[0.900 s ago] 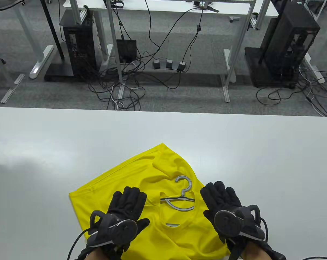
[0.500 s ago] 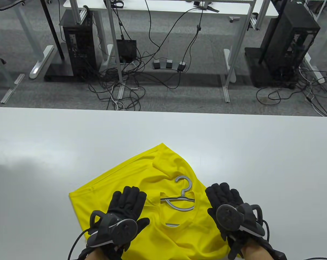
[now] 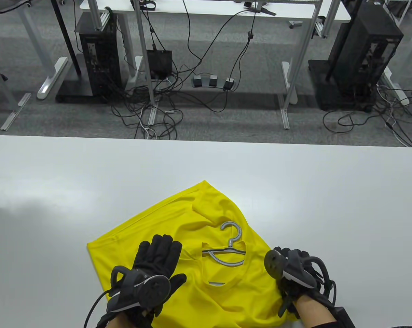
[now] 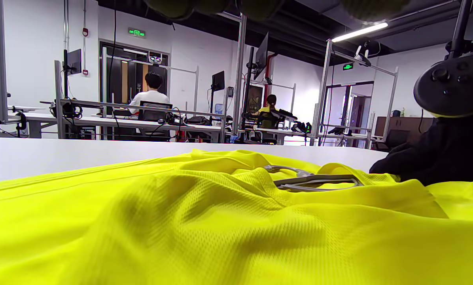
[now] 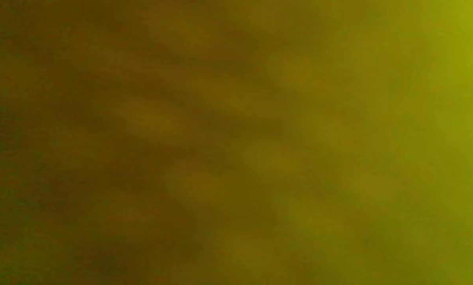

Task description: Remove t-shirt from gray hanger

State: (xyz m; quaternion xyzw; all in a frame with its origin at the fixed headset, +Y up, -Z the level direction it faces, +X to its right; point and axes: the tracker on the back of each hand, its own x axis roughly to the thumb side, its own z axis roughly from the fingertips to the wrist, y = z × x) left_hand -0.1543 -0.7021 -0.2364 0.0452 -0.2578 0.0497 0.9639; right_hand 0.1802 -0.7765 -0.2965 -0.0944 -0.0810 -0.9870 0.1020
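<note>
A yellow t-shirt (image 3: 165, 218) lies crumpled on the white table (image 3: 55, 177), near the front edge. The gray hanger (image 3: 230, 246) is inside it, with its hook and upper bars showing at the neck opening. My left hand (image 3: 158, 247) rests flat on the shirt, fingers stretched out, left of the hanger. My right hand (image 3: 294, 270) is at the shirt's right edge, rolled onto its side, with the fingers hidden. In the left wrist view, the hanger (image 4: 315, 181) lies on the fabric (image 4: 181, 221) with the right hand (image 4: 438, 154) beyond it. The right wrist view shows only blurred yellow fabric (image 5: 236, 142).
The table's far edge (image 3: 206, 140) runs across the middle of the table view. Beyond it, on the floor, are desk legs, computer towers (image 3: 100, 54) and loose cables (image 3: 151, 116).
My right hand has slid right and back from the shirt's top to its right edge and rolled onto its side. My left hand has barely shifted. Shirt and hanger lie as before.
</note>
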